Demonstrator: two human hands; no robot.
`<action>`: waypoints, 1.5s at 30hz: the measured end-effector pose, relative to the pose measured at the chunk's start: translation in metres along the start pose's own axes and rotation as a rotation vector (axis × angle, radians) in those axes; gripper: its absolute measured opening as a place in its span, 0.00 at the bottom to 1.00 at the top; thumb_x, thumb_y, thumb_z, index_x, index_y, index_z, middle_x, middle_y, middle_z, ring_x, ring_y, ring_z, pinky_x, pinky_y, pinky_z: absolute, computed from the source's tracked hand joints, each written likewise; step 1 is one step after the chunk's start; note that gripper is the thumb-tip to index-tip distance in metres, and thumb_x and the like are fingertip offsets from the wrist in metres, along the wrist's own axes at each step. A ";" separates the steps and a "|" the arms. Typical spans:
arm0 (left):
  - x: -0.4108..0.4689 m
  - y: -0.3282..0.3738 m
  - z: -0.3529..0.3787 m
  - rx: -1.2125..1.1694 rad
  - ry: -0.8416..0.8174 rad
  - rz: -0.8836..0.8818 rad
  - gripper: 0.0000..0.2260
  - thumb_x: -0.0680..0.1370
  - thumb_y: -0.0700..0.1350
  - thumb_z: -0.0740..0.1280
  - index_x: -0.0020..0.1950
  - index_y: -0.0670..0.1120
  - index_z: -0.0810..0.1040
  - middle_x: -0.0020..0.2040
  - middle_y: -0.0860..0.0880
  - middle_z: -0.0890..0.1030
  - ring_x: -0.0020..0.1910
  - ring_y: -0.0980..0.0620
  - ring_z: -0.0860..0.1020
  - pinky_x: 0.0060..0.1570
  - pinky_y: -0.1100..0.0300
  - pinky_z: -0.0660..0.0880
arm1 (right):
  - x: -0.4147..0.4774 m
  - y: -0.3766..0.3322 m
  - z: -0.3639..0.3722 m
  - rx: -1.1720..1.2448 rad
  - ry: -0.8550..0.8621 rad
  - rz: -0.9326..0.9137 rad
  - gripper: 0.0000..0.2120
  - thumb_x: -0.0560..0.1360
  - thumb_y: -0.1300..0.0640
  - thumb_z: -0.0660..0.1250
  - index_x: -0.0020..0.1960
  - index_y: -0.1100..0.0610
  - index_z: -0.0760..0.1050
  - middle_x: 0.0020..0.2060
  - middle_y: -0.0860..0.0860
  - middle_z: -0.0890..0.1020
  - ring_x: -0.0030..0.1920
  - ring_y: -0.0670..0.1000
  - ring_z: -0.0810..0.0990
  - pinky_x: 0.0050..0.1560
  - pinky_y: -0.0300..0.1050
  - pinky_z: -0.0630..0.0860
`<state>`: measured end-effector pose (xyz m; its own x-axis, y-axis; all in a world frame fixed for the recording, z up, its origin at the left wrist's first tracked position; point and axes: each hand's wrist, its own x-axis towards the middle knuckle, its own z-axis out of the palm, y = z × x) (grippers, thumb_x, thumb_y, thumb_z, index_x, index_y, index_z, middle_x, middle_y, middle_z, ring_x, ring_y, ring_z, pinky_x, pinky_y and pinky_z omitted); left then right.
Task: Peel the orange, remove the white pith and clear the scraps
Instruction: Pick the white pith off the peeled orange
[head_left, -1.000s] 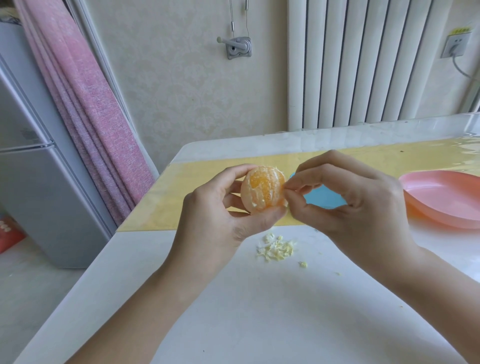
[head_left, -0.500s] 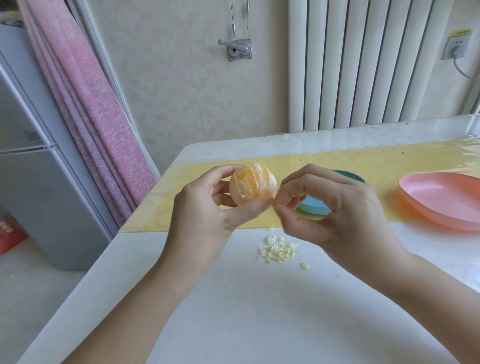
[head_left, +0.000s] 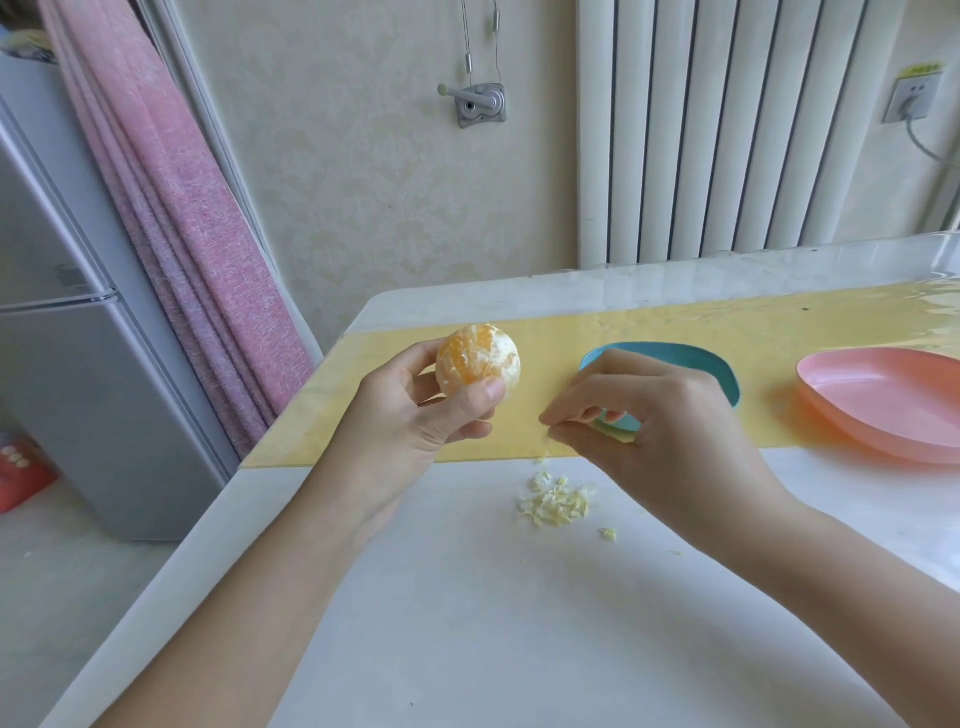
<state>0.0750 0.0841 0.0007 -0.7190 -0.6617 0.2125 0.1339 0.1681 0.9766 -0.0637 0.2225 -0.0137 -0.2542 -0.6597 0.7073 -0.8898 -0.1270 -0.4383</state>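
Over the tabletop (head_left: 519, 623), swung the right hand (head_left: 660, 431) off the orange (head_left: 475, 358) in the last half second, down and to the right, to just above the pith pile (head_left: 556, 501). Kept the left hand (head_left: 410, 421) raised, nudged slightly left. Reads as one more bit of pith pulled free and headed for the scraps. Judging by the white patches left on the fruit, more picking to do, and clearing not yet begun. Right fingers (head_left: 558, 415) pinched almost closed on a pale shred (head_left: 545, 439); cannot tell whether already let go. Left fingers (head_left: 483, 392) curled round the orange, thumb across its front, holding it in the air over the mat (head_left: 675, 322), apart from the pile.
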 end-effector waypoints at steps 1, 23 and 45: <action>0.000 0.000 0.000 0.005 -0.004 0.007 0.23 0.62 0.47 0.78 0.55 0.45 0.80 0.43 0.51 0.84 0.41 0.54 0.81 0.39 0.66 0.77 | 0.000 0.000 -0.001 0.004 0.018 0.016 0.08 0.68 0.65 0.74 0.39 0.52 0.82 0.34 0.42 0.78 0.38 0.39 0.76 0.40 0.28 0.71; -0.010 -0.005 0.021 0.293 0.077 0.147 0.31 0.53 0.57 0.79 0.52 0.54 0.74 0.51 0.54 0.83 0.45 0.54 0.83 0.48 0.52 0.81 | -0.001 -0.011 -0.003 0.107 0.238 -0.048 0.02 0.69 0.58 0.74 0.40 0.56 0.84 0.36 0.49 0.80 0.37 0.44 0.78 0.40 0.34 0.74; -0.012 -0.004 0.025 0.312 0.049 0.042 0.33 0.49 0.61 0.78 0.49 0.51 0.74 0.43 0.50 0.83 0.36 0.49 0.84 0.40 0.53 0.81 | 0.004 -0.007 -0.011 0.222 -0.067 -0.003 0.05 0.66 0.56 0.67 0.35 0.47 0.72 0.33 0.46 0.77 0.36 0.46 0.75 0.40 0.29 0.69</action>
<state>0.0660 0.1096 -0.0065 -0.6824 -0.6827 0.2613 -0.0579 0.4068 0.9117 -0.0629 0.2288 -0.0017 -0.2197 -0.7056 0.6737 -0.7833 -0.2840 -0.5529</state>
